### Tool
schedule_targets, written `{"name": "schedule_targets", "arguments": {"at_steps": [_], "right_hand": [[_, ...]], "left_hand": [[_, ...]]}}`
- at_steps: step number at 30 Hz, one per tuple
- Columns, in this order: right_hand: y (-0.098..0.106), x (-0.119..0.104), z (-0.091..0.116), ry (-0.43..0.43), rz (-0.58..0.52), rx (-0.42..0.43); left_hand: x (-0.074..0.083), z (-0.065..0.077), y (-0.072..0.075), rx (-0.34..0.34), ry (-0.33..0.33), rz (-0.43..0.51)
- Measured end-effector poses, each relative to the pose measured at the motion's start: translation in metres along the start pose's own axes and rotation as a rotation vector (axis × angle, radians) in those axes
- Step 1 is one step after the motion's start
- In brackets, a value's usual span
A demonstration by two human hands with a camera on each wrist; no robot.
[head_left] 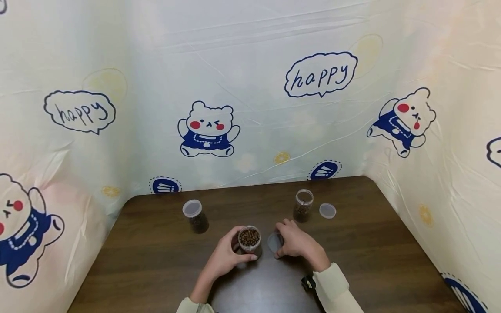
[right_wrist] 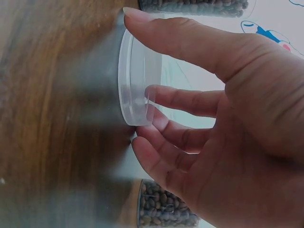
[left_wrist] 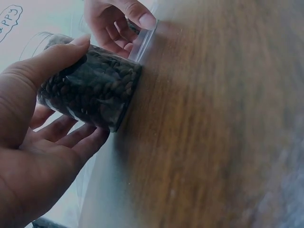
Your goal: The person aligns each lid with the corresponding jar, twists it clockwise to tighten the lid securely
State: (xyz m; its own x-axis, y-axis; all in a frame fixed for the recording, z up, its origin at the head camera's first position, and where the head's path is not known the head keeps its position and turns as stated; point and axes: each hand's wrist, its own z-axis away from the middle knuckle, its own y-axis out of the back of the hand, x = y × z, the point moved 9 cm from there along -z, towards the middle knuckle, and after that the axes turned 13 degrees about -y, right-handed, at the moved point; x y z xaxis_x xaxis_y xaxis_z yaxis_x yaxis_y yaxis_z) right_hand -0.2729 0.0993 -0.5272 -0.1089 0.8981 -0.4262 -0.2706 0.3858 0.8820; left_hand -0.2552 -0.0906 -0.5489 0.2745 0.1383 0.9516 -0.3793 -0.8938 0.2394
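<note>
My left hand [head_left: 228, 254] is wrapped around a clear jar [left_wrist: 90, 85] of dark brown coffee beans [head_left: 249, 237]. The jar's top is uncovered, with its base at the wooden table. To its right, my right hand [head_left: 295, 240] holds a round translucent lid [right_wrist: 137, 78] by the rim, thumb on the near side and fingers on the far side. The lid lies level, right at the tabletop.
A capped jar [head_left: 197, 221] of dark contents stands at the left of the table [head_left: 156, 252]. Back right stands an uncovered, partly filled jar [head_left: 303, 208], with another lid [head_left: 327, 211] flat beside it. Printed cloth [head_left: 258, 121] encloses the back and sides.
</note>
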Motion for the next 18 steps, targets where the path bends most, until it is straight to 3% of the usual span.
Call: {"name": "schedule_targets", "arguments": {"at_steps": [18], "right_hand": [[0.0,0.011,0.002,-0.042,-0.051,-0.029]], "left_hand": [[-0.002,0.001,-0.003,-0.029,0.003,0.028]]}}
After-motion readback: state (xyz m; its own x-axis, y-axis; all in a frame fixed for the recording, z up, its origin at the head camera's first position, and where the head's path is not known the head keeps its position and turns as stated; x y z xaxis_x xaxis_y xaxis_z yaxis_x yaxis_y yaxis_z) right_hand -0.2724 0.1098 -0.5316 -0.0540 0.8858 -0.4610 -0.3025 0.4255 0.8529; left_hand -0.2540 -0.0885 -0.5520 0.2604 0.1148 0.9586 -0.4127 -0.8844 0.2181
